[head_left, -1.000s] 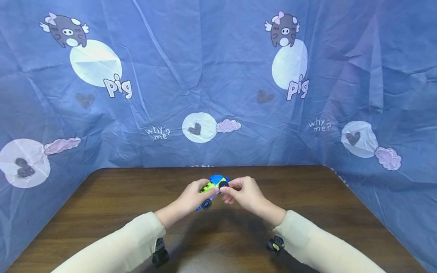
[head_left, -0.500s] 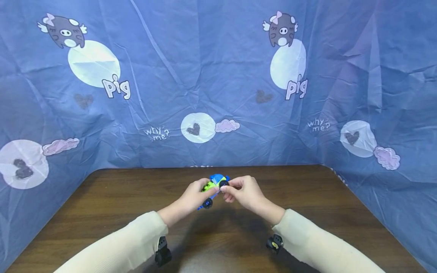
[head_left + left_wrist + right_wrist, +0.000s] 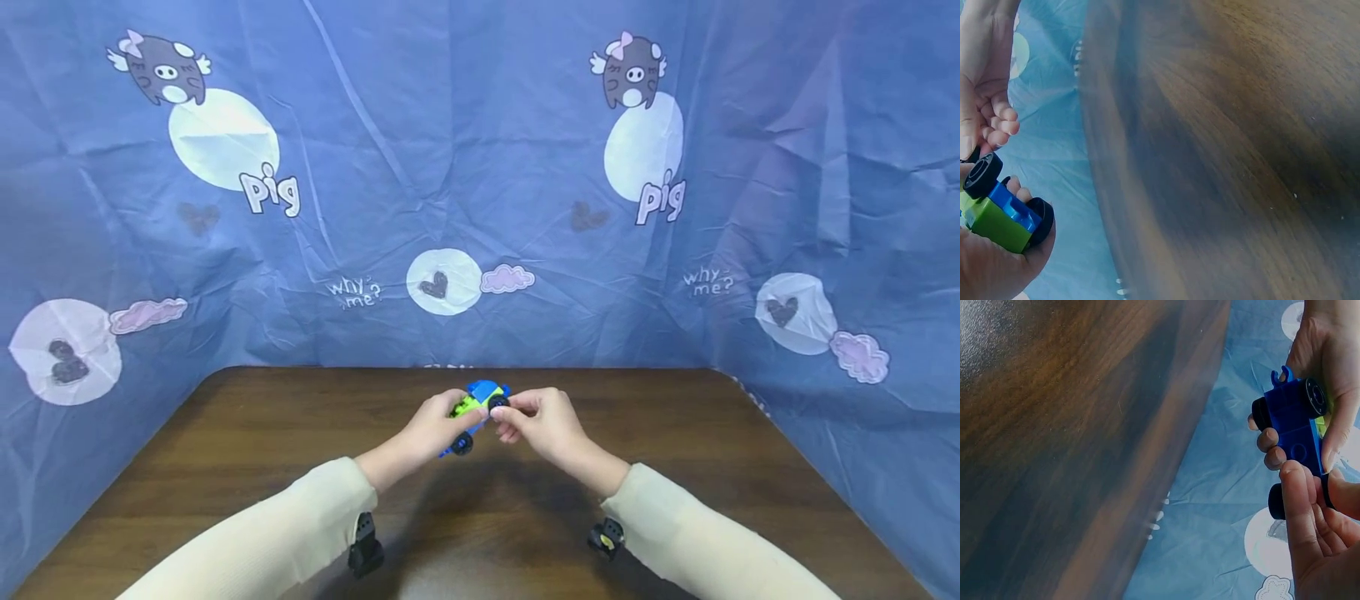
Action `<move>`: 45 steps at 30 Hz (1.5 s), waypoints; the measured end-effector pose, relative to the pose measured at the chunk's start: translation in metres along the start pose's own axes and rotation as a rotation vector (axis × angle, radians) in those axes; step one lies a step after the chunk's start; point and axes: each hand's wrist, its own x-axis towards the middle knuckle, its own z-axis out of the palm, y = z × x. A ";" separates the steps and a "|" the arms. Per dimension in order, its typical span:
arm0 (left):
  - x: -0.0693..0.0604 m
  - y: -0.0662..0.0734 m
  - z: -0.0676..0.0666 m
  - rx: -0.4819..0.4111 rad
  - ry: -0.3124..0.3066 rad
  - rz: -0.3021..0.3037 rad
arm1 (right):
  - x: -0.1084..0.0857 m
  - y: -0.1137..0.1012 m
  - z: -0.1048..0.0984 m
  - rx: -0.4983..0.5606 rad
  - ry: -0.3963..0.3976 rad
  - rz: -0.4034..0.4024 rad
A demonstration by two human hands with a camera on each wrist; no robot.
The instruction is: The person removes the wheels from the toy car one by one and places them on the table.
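My left hand [image 3: 431, 429] grips a small toy car [image 3: 468, 407] by its body, above the table. The car is blue and lime green with black wheels, and it tilts with its blue-topped end up to the right. With thumb and fingers, my right hand [image 3: 551, 427] pinches the wheel [image 3: 498, 402] at that upper end. In the right wrist view the blue underside [image 3: 1294, 434] faces the camera, with a small hook [image 3: 1282, 376] at one end; right-hand fingers [image 3: 1300, 512] cover part of the other end. The left wrist view shows another wheel [image 3: 983, 175] near the left fingers.
A brown wooden table [image 3: 300, 492] lies below both hands. Behind and beside it hangs a blue cloth [image 3: 525, 183] printed with pigs, hearts and clouds. Black wrist cameras [image 3: 365, 546] hang below the cream sleeves [image 3: 300, 525].
Both hands keep their hold on the toy car and its wheel. The hands, car and backdrop all sit slightly farther right in the head view, as the camera has turned a little.
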 end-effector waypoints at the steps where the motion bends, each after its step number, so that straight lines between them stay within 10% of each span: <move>1: 0.000 0.001 0.000 -0.003 0.000 -0.002 | 0.000 -0.001 0.000 -0.007 0.008 -0.004; 12: 0.004 0.007 0.004 -0.117 -0.036 -0.082 | 0.000 -0.007 -0.009 -0.128 0.043 -0.111; 30: -0.001 0.000 0.001 -0.159 -0.058 -0.089 | 0.005 -0.007 -0.012 0.378 0.094 0.197; 45: -0.007 -0.002 -0.006 -0.155 -0.079 -0.085 | 0.011 0.005 -0.027 0.401 0.121 0.202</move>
